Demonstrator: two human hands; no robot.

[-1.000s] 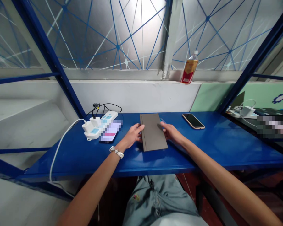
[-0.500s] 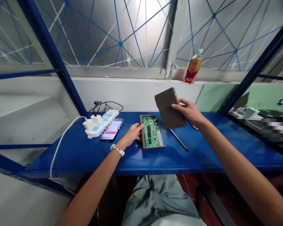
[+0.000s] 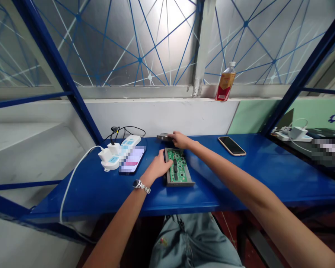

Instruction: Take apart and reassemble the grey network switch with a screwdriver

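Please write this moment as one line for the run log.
left hand: on green circuit board | right hand: on dark grey cover

Two hands [image 3: 167,152], one green circuit board [image 3: 175,171], one dark casing lid [image 3: 163,136], two phones [image 3: 131,159] [image 3: 231,145], one bottle [image 3: 225,82], one power strip [image 3: 130,143] with two white plugs [image 3: 104,154] [image 3: 114,148], one wrist bracelet [image 3: 141,186]

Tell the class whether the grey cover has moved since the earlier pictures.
Yes. Against the green circuit board, the grey cover has gone from up on the board's right to low beyond its far end, at the right hand.
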